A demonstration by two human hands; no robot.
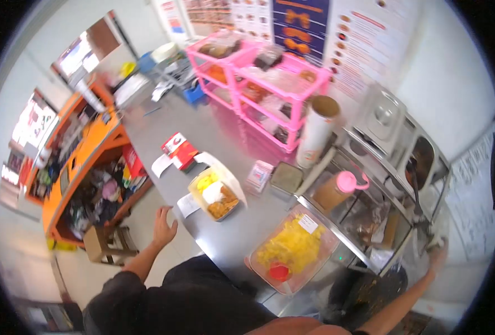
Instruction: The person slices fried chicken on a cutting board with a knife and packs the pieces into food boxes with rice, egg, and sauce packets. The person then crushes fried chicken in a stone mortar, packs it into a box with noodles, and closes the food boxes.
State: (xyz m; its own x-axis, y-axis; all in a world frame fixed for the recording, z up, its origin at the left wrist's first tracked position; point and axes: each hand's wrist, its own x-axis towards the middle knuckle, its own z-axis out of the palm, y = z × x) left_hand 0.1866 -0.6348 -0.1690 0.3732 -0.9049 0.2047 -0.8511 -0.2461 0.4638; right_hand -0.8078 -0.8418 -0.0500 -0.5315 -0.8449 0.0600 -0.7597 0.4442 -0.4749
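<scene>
In the head view, the open food box (231, 178) sits on the steel surface (225, 240), its long axis slanting from far left to near right; the left hand (164, 227), empty with fingers loosely spread, is the nearer one, to the box's left and apart from it. The right hand (437, 255) is well to the box's right, past the tub of yellow food (327, 248) and beside the metal rack (337, 234); whether it grips anything, I cannot tell.

Loose black top (147, 310), short dark sleeve (113, 293), bare forearms (142, 260), ungloved fingers (161, 215)
</scene>
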